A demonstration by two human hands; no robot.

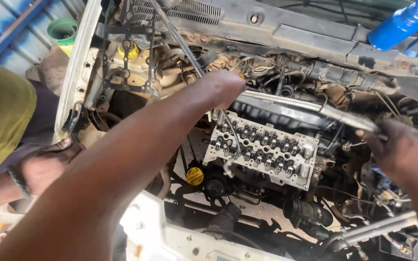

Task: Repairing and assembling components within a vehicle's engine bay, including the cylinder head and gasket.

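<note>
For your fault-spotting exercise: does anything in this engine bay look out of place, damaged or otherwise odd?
Yes. The cylinder head lies open, valve gear exposed with no cover on it. Rust and grime coat the bodywork behind it. The right hand grips a long metal bar running across the engine; the left hand reaches over it.

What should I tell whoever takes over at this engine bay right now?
Left hand: reaching over the engine, on the far end of the long metal bar; fingers hidden, grip unclear.
Right hand: closed around the bar's near end.
The bar lies across the bay above the cylinder head, which sits exposed with its cover off.
Yellow cap is below the head.
A co-worker's hand rests on the fender.
Bar not yet set down.
</note>
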